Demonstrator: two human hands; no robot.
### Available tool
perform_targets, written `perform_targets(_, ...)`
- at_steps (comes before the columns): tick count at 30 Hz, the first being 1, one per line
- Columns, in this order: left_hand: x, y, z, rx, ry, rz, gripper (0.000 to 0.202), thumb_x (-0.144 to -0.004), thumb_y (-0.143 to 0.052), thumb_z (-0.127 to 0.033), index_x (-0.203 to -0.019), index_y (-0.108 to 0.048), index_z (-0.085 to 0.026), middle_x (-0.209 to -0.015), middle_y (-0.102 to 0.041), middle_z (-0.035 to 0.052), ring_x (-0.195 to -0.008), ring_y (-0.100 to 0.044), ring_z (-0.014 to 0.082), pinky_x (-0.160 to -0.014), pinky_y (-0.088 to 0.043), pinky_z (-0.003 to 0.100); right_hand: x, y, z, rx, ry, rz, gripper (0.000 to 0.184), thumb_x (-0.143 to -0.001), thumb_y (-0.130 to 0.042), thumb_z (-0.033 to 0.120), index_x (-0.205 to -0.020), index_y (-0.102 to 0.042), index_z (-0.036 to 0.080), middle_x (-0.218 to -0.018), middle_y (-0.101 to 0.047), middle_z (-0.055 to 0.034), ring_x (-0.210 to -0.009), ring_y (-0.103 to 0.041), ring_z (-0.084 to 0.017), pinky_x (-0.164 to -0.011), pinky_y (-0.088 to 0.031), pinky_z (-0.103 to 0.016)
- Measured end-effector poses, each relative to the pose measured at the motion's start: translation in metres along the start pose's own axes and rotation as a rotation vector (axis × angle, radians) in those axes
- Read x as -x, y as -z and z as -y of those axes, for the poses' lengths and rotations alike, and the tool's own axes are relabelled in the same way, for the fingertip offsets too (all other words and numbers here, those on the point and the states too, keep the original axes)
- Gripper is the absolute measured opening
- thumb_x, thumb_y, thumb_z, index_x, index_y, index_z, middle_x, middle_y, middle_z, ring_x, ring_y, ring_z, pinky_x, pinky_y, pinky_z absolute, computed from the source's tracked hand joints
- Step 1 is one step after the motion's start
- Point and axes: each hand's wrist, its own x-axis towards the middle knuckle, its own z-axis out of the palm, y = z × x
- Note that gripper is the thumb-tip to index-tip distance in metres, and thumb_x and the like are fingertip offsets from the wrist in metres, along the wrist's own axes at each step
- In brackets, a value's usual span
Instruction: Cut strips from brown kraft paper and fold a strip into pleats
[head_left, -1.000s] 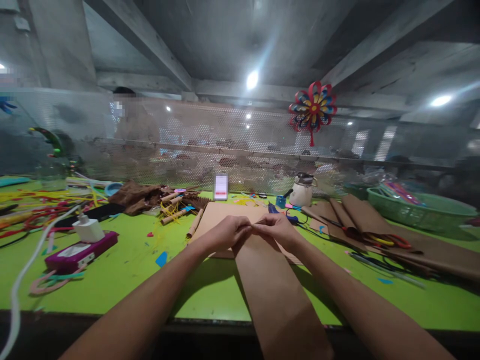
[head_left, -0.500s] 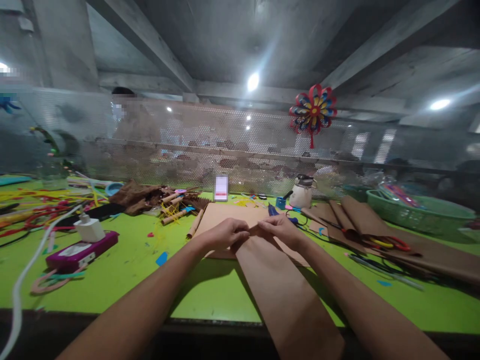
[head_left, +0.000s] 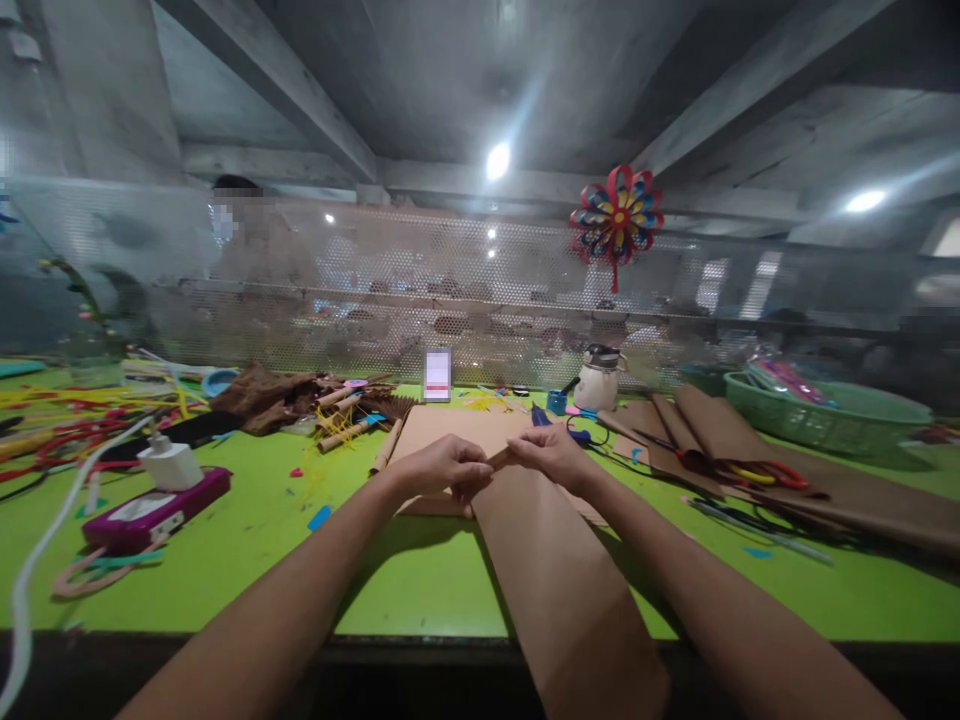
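A long strip of brown kraft paper (head_left: 559, 575) runs from my fingers down over the table's front edge. Its far end is turned over in a narrow fold or roll between my two hands. My left hand (head_left: 448, 468) pinches the left corner of that end, fingers curled. With thumb and fingertips, my right hand (head_left: 551, 452) grips the right side of it. Beneath my hands lies a flat brown board (head_left: 424, 430) on the green table (head_left: 420, 590). A blue glue gun (head_left: 574, 432), partly covered, sits just beyond my right hand.
To the left are a purple power strip (head_left: 157, 510) with a white plug (head_left: 169, 462) and a white cable. Rolled paper tubes (head_left: 345, 432) lie behind. At right are brown paper sheets (head_left: 720, 430), red-and-yellow-handled scissors (head_left: 772, 474) and a green basket (head_left: 832, 412). A phone (head_left: 437, 376) stands at the back.
The view has shifted slightly to the right. Both hands keep hold of the paper's far end, where the turned-over edge shows a little more between them.
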Motion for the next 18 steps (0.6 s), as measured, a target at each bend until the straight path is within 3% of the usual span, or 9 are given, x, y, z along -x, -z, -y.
perform_targets(6,-0.002,0.004,0.01,0.081,0.03,0.049,0.036,-0.078,-0.057,-0.048,-0.069,-0.051,-0.014,-0.053,-0.058,-0.0023,-0.048,-0.06,0.013,-0.05,-0.042,0.022,0.001,0.002,0.001,0.104,-0.011,0.003,0.043,-0.075,-0.055,0.053,-0.061,-0.054,0.013,-0.049,-0.033,0.0063,-0.045,-0.024,-0.005,-0.043,-0.016,-0.02)
perform_targets(12,-0.002,0.005,0.016,0.188,0.104,0.056,0.038,-0.073,-0.062,-0.051,-0.07,-0.049,-0.016,-0.051,-0.062,0.0003,-0.045,-0.06,0.0149,-0.046,-0.041,0.023,0.0,0.004,-0.002,0.084,-0.024,0.022,0.043,-0.075,-0.055,0.053,-0.059,-0.05,0.014,-0.046,-0.033,0.0074,-0.041,-0.023,-0.004,-0.04,-0.015,-0.02)
perform_targets(18,-0.003,0.003,0.018,0.193,0.092,0.075,0.039,-0.073,-0.061,-0.053,-0.076,-0.05,-0.016,-0.052,-0.063,0.0005,-0.047,-0.061,0.0153,-0.05,-0.045,0.025,-0.003,0.007,-0.011,0.029,-0.044,0.031,0.044,-0.075,-0.054,0.054,-0.057,-0.045,0.015,-0.044,-0.029,0.0087,-0.041,-0.019,-0.004,-0.041,-0.011,-0.021)
